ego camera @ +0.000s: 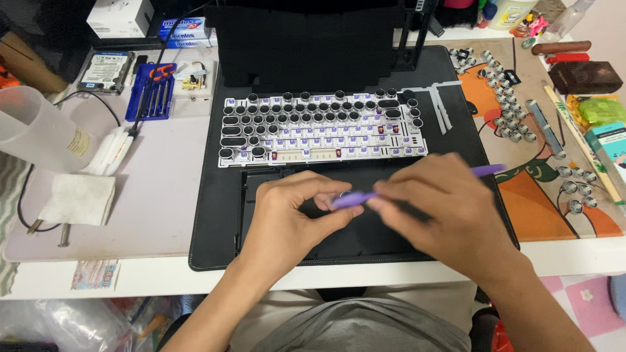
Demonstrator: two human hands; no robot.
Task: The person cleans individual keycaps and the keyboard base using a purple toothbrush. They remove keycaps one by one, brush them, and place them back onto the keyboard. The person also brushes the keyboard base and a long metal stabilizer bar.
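Both hands are working over a black mat (215, 215), near the keyboard (323, 130). The purple tool (355, 197) is lying with its long axis running left-right, tilting up toward the far right; its far end is poking out past the right hand at the right. It is thin, plain purple and stick-like. The right hand (443, 208) is closing around the tool's middle, hiding most of the shaft. The left hand (293, 215) is pinching the tool's left tip with a small round keycap (343, 194) there, partly hidden and hard to make out. Loose round keycaps (515, 117) are sitting far right on the patterned mat (541, 208).
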